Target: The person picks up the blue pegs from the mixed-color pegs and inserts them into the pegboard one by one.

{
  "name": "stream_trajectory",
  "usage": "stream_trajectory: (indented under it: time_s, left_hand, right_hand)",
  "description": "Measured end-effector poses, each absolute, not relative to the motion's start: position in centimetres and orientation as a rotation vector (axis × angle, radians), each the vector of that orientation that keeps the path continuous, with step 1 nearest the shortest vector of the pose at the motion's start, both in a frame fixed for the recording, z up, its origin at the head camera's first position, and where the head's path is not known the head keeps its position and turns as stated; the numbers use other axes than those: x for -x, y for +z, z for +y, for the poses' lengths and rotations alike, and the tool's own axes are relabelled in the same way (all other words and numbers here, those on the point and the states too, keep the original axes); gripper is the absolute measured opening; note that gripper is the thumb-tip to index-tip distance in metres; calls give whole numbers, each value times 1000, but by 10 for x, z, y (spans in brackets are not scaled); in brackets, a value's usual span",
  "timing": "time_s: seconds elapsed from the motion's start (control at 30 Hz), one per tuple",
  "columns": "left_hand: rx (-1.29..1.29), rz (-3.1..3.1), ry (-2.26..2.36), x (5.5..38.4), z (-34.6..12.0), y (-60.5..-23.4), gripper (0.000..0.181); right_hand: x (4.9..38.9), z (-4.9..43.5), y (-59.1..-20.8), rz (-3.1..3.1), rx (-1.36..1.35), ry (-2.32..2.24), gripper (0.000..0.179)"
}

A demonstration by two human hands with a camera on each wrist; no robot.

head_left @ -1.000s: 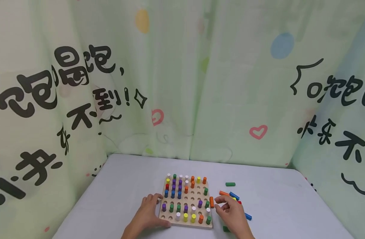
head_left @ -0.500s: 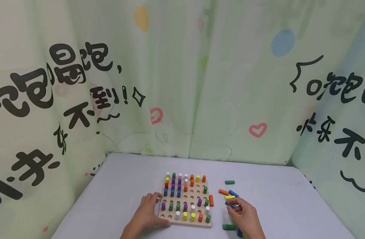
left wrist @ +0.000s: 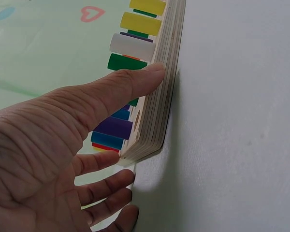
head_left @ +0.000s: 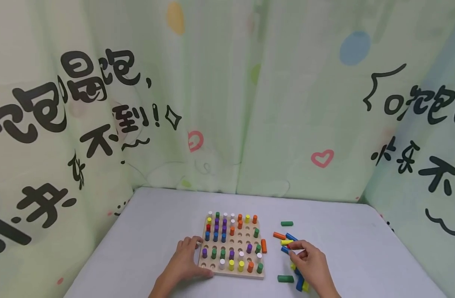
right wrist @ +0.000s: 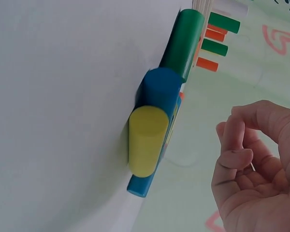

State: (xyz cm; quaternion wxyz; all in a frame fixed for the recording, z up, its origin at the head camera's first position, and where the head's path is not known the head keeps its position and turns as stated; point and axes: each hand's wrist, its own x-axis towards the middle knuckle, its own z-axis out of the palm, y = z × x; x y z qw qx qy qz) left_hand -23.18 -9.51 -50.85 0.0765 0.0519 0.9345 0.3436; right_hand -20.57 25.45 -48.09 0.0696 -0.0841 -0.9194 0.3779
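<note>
A wooden pegboard (head_left: 246, 276) bears upright pegs in several colours and some bare holes. My left hand (head_left: 186, 260) holds its near left corner, with the thumb along the front edge and the index fingertip at the left side. To the right, my right hand (head_left: 312, 265) hovers with bent fingers around loose pegs. Its fingertips overlap a yellow peg (head_left: 286, 242) and a blue peg (head_left: 285, 250) in the head view. Nothing shows between thumb and fingers in the right wrist view. An orange peg (head_left: 263, 246) lies against the board's right edge.
A green peg (head_left: 287, 223) lies at the back, another green peg (head_left: 285, 279) nearer the front. An orange peg (head_left: 279, 236) sits by the pile. Blue and yellow pegs (right wrist: 149, 140) lie below the right hand. Printed curtains enclose the white table (head_left: 167, 215).
My right hand has moved right, from beside the orange peg at the board's edge to the loose pegs, bringing the lower ones into view. The left hand keeps its hold on the board.
</note>
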Motion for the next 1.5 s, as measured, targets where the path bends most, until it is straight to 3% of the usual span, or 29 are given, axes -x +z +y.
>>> stream_trajectory:
  time_s: [1.5]
  left_hand:
    - [-130,2819,1000,231,-93,-505,91]
  right_hand:
    - [234,263,-489,-3041,284,871,21]
